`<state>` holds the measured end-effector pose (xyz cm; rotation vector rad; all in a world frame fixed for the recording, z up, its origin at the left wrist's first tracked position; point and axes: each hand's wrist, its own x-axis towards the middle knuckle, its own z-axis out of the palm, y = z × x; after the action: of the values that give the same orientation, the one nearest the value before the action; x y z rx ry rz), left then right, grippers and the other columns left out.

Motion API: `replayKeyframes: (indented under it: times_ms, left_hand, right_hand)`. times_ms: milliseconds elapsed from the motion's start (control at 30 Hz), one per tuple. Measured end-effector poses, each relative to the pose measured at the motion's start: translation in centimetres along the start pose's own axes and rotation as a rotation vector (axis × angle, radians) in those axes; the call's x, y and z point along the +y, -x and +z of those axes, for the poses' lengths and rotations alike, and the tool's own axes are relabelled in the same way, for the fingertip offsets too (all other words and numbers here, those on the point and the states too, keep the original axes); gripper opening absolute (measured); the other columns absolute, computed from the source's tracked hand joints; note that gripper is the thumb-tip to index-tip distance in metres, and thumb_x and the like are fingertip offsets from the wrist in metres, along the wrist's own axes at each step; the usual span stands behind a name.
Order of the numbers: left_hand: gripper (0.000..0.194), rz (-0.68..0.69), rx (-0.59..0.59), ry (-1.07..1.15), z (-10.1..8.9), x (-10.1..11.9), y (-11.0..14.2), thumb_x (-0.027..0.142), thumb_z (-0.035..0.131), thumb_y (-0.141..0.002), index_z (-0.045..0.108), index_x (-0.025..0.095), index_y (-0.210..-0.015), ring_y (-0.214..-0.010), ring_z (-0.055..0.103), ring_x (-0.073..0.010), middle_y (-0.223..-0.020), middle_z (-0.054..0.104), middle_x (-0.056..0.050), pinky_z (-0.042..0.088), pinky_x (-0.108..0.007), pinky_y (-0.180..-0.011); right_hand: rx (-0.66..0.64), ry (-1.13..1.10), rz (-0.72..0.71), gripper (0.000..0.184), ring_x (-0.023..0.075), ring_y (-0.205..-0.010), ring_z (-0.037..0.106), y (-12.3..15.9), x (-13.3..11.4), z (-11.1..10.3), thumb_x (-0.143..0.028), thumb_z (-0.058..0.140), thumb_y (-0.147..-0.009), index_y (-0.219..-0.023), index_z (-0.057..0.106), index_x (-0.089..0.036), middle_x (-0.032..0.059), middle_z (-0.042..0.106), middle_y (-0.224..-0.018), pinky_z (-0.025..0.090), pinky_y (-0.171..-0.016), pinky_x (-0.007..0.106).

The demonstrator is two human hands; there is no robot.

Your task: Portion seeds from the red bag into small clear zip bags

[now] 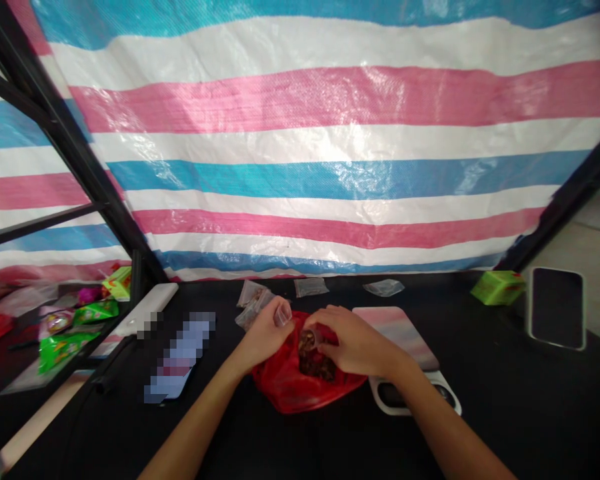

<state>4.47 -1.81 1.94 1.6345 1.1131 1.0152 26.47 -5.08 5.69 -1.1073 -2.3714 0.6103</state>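
- The left hand (267,337) is just beyond the near left edge of an open red plastic bag (293,397), its fingers pinched closed on a small clear bag (283,312) whose mouth stands open.
- The right hand (354,341) reaches over the red plastic bag from the right, fingers curled and closed around a small clear scoop or cup (318,335); its exact shape is too blurred to tell.
- Dark brown, loose-looking pieces (320,367) lie inside the red plastic bag, directly below the right hand, in the middle of the black counter (330,443).
- Beyond the left hand lie small clear packets (253,295) with brownish contents.
- Farther back, near the striped sheet (330,100) of pink, white and blue, lie two flat clear bags: one (311,287) near the middle, one (384,288) to the right.
- A white scale (415,383) with a shiny top sits just right of the red plastic bag, partly behind the right forearm.
- At far right, a green box (499,287) is near an upright dark-screened device (557,308) with a pale frame.
- On the left, a phone (180,360) with a blurred-out screen lies on the counter; past a black metal frame (75,150) are bright snack packets (65,333).
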Motion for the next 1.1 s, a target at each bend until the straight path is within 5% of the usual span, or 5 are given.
replayKeyframes:
  times_ms: [200, 467, 800, 967, 1100]
  left_hand:
    - [0.005, 0.240, -0.011, -0.323, 0.2, 0.0, 0.0, 0.015, 0.060, -0.087, 0.059, 0.019, -0.084, -0.083, 0.054, -0.0165, -0.088, 0.057, 0.000, 0.041, -0.029, -0.076]
    - [0.014, 0.242, -0.086, -0.263, 1.3, -0.4, 0.5, 0.024, 0.067, -0.089, 0.063, 0.019, -0.102, -0.095, 0.059, -0.0214, -0.103, 0.063, -0.005, 0.044, -0.033, -0.087]
    - [0.022, 0.242, -0.112, -0.249, 1.2, -0.2, 0.5, 0.038, 0.071, -0.089, 0.063, 0.018, -0.085, -0.083, 0.057, -0.0193, -0.090, 0.059, -0.003, 0.040, -0.030, -0.075]
    - [0.015, 0.222, -0.022, -0.284, 0.8, -0.3, 0.2, 0.030, 0.068, -0.089, 0.061, 0.019, -0.081, -0.082, 0.056, -0.0181, -0.089, 0.058, -0.002, 0.040, -0.029, -0.074]
    - [0.011, 0.241, 0.055, -0.366, -0.2, 0.1, 0.0, 0.023, 0.066, -0.088, 0.059, 0.019, -0.080, -0.081, 0.054, -0.0172, -0.089, 0.056, -0.002, 0.040, -0.029, -0.074]
  right_hand:
    - [0.148, -0.172, -0.026, 0.038, 0.0197, -0.102, 0.064, -0.3, 0.1, -0.7, -0.006, 0.059, -0.088, -0.121, 0.063, -0.025, 0.0022, 0.070, -0.115, 0.048, -0.094, 0.033]
    - [0.243, -0.021, -0.129, 0.054, 0.0247, -0.120, 0.057, -0.6, -0.3, 1.3, -0.006, 0.060, -0.088, -0.137, 0.058, -0.028, 0.0076, 0.062, -0.127, 0.046, -0.106, 0.041]
    - [0.225, 0.071, -0.109, 0.025, 0.0253, -0.108, 0.063, -0.6, -0.1, 1.0, -0.026, 0.067, -0.094, -0.119, 0.067, -0.024, 0.0075, 0.070, -0.114, 0.047, -0.099, 0.040]
    - [0.275, 0.000, -0.115, 0.034, 0.0234, -0.115, 0.061, -0.5, 0.0, 0.3, -0.015, 0.061, -0.093, -0.126, 0.062, -0.024, 0.0075, 0.067, -0.126, 0.046, -0.102, 0.037]
    - [0.242, -0.013, -0.095, 0.036, 0.0218, -0.106, 0.063, 0.0, 0.2, -0.9, -0.007, 0.059, -0.087, -0.118, 0.065, -0.024, 0.0050, 0.070, -0.116, 0.047, -0.097, 0.036]
